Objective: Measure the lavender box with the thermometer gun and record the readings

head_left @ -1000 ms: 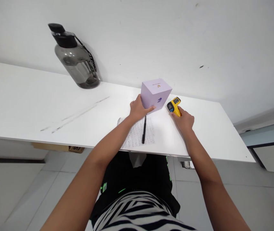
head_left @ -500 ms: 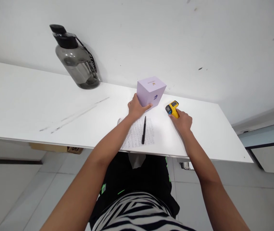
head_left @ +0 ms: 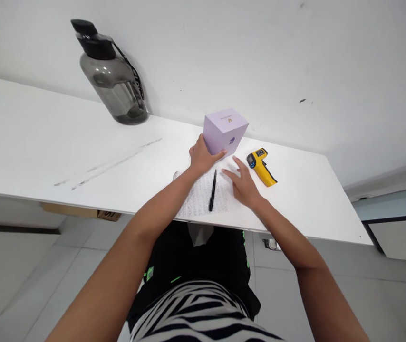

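My left hand (head_left: 201,157) grips the near left side of a lilac cube-shaped box (head_left: 225,129) that stands on the white table (head_left: 46,147). My right hand (head_left: 243,185) hovers with fingers apart over the right part of a printed sheet of paper (head_left: 203,197), holding nothing. A black pen (head_left: 212,190) lies on that sheet, just left of my right hand. A yellow infrared thermometer gun (head_left: 261,165) lies on the table to the right of the box, apart from both hands.
A large smoky grey water bottle (head_left: 112,80) with a black cap stands at the back left against the white wall. A cardboard box (head_left: 82,212) sits under the table. The table's right end (head_left: 349,209) lies beyond the thermometer.
My right hand let go of the yellow thermometer, which now lies on the table, and moved left toward the pen and paper. My left hand stayed on the lilac box.
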Demonstrator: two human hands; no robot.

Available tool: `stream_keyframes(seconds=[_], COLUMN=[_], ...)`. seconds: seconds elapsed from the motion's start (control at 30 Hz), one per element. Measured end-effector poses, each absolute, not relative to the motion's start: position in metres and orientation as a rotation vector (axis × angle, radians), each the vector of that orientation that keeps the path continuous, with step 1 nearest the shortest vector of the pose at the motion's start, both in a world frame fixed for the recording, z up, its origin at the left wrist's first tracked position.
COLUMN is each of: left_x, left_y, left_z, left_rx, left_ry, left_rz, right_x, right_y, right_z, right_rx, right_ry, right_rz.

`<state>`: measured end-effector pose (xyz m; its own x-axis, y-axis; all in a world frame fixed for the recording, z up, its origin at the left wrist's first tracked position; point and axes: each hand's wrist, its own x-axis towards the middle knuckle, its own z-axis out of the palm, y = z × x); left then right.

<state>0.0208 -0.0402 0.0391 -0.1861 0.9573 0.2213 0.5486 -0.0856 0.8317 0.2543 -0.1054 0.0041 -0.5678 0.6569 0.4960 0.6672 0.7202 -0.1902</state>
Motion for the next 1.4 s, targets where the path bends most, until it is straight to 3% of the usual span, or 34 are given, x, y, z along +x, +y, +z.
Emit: stream_keyframes(seconds=[0.13, 0.53, 0.87, 1.07, 1.3, 1.4], left_x=[0.02, 0.015, 0.012, 0.002, -0.005, -0.004], left_y=[-0.038, -0.037, -0.035, -0.013, -0.005, -0.004], left_z=[0.036, 0.033, 0.036, 0.039, 0.042, 0.04], left_rx=[1.638, 1.635, 1.59, 1.919, 1.956, 1.91], left_ry=[1.749, 1.737, 1.625, 1.64, 1.611, 1.592], left_rz=[1.209, 1.212, 1.251, 1.184, 1.123, 1.151], right_x=[0.243, 0.236, 0.236, 0.235, 0.241, 0.237], right_y=[-0.106, -0.117, -0.111, -0.122, -0.113, -0.119], right_z=[0.001, 0.02, 0.027, 0.027, 0.027, 0.028], right_rx=[-0.878, -0.825, -1.031, -0.842, -1.014, -1.101], right_ry=[-2.563, -2.653, -1.948, -2.007, -2.067, -2.176], right_rz=[0.135, 0.188, 0.364, 0.276, 0.525, 0.463])
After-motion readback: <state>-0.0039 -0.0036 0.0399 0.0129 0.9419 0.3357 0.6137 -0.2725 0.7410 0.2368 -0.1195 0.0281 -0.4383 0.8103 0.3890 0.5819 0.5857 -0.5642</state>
